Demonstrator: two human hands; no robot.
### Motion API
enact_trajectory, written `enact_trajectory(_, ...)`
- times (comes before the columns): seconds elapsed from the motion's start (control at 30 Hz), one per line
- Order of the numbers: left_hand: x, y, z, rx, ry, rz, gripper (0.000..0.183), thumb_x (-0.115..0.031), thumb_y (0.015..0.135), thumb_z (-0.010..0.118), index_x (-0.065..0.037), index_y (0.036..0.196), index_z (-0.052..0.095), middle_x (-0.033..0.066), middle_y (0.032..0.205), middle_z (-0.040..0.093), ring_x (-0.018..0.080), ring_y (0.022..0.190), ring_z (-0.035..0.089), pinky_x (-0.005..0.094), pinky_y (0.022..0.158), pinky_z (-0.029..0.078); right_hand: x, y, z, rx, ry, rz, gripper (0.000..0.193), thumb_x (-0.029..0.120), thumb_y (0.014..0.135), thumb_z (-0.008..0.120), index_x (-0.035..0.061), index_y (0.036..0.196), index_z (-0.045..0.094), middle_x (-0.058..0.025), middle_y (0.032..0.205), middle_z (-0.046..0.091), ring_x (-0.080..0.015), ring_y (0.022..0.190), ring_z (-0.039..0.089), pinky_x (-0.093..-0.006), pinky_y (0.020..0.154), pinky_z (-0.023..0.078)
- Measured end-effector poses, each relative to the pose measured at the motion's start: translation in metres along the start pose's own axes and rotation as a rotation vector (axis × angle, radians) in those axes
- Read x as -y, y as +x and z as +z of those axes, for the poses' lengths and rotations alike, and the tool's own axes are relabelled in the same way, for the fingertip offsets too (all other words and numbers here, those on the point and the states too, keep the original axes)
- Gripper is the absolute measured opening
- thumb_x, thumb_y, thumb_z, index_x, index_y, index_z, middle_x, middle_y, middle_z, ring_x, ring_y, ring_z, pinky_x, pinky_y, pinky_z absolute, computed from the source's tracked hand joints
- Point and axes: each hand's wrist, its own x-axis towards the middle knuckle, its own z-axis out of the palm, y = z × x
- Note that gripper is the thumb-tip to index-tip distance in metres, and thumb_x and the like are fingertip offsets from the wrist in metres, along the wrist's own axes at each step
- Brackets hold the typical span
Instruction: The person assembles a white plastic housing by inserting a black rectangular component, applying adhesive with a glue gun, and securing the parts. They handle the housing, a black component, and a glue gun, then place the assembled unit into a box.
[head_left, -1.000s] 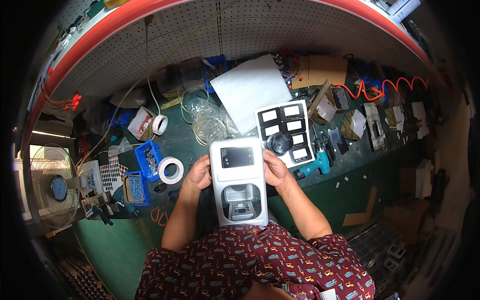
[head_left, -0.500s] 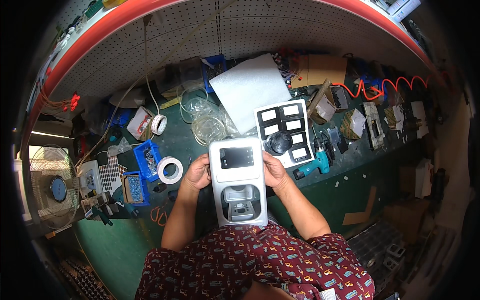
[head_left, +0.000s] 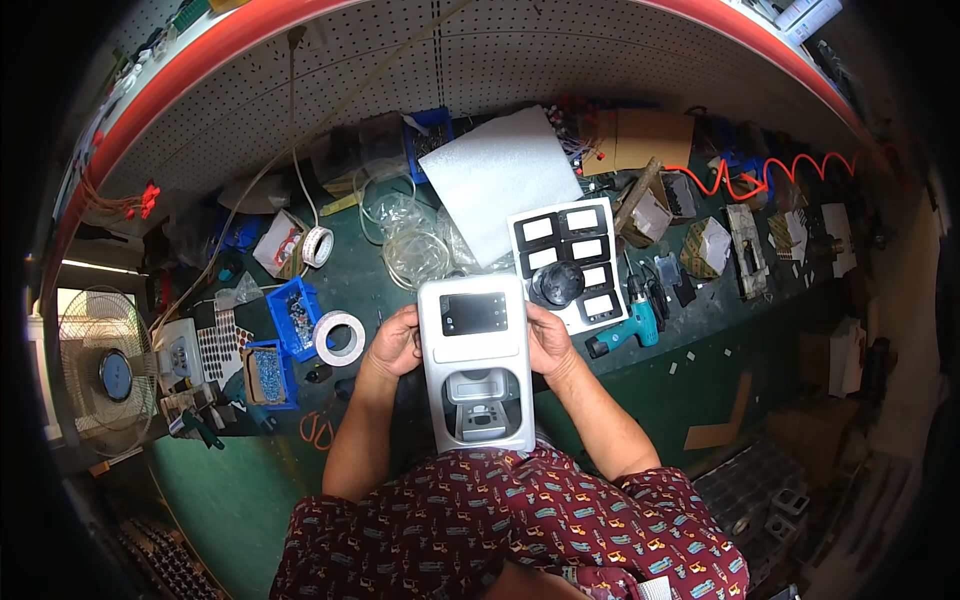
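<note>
Left hand and right hand grip a silver housing by its sides, center frame. A teal drill lies right of center.

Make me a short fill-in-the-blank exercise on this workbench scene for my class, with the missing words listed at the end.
1. The left hand and right hand hold opposite sides of a grey housing whose rectangular panel is coloured ____.
2. The drill lies to the ____ of the housing.
3. Both open bins near the tape roll are coloured ____.
4. The fan stands toward the picture's ____ edge.

Missing words: black; right; blue; left.
</note>
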Motion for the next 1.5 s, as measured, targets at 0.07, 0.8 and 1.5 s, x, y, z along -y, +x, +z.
enact_trajectory(0.07, 0.000, 0.000, 0.000, -0.004, 0.008, -0.005, 0.024, -0.012, 0.097, 0.051, 0.002, 0.104, 0.069, 0.0093, 0.080, 0.073, 0.0089, 0.052, 0.064, 0.0185, 0.041, 0.047, 0.001, 0.000, -0.003, -0.011, -0.012, -0.003, 0.062, 0.026, 0.094, 0.062, -0.0072, 0.142, 0.042, -0.0237, 0.136, 0.057, -0.0336, 0.126, 0.057, -0.0476, 0.111, 0.042)
enact_trajectory(0.8, -0.005, -0.005, 0.005, 0.012, -0.012, -0.028, 0.023, -0.011, 0.098, 0.050, 0.003, 0.104, 0.068, 0.0098, 0.079, 0.072, 0.0075, 0.051, 0.061, 0.0181, 0.039, 0.043, 0.000, -0.004, 0.007, 0.009, -0.064, -0.040, 0.051, 0.021, 0.098, 0.062, -0.0043, 0.139, 0.047, -0.0202, 0.130, 0.061, -0.0291, 0.120, 0.062, -0.0442, 0.105, 0.050)
enact_trajectory(1.5, -0.016, -0.018, 0.013, 0.254, 0.082, 0.052, 0.033, -0.025, 0.098, 0.065, 0.003, 0.114, 0.063, 0.0016, 0.086, 0.067, 0.0002, 0.059, 0.053, 0.0124, 0.046, 0.037, 0.000, -0.006, 0.004, -0.006, -0.126, -0.047, 0.051, 0.025, 0.100, 0.058, -0.0040, 0.140, 0.046, -0.0188, 0.131, 0.061, -0.0285, 0.120, 0.062, -0.0444, 0.104, 0.050)
